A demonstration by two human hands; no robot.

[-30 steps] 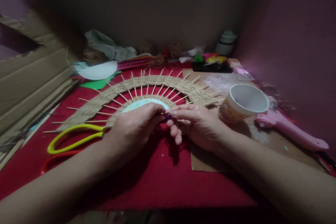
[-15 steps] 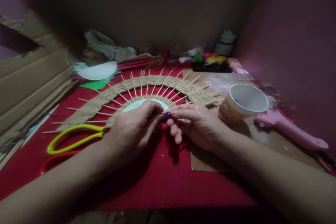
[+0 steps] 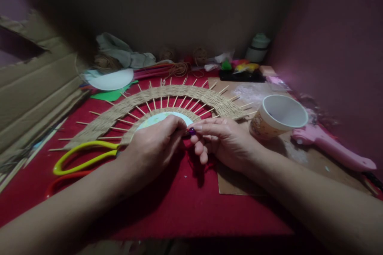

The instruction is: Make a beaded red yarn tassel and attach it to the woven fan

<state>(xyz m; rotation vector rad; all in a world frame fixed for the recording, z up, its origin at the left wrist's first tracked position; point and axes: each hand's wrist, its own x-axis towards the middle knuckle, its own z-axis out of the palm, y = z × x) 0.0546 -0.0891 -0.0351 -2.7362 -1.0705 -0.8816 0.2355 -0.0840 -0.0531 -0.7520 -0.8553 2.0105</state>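
A small shiny purple bead [image 3: 192,131] is pinched between the thumb and fingers of my right hand [image 3: 225,137]. My left hand [image 3: 157,137] meets it from the other side, its fingertips pressed together right against the bead; what they hold is hidden behind the hand. Both hands hover over the near part of a half-round woven twine piece [image 3: 143,95] with thin sticks [image 3: 161,102] fanning outward. Its pale blue centre [image 3: 154,118] is partly covered by my left hand. Scissors [image 3: 86,158] with yellow and red handles lie beside my left wrist.
A paper cup [image 3: 269,127] stands on cardboard [image 3: 236,185] at the right, with a pink glue gun [image 3: 332,145] beyond it. Along the back are a white plate [image 3: 112,79], twine balls [image 3: 106,63], a black tray [image 3: 241,75] and a bottle [image 3: 257,48]. Red cloth [image 3: 179,215] covers the table.
Almost nothing differs. My left fingertips have shifted slightly at the bead, and the view has moved very little.
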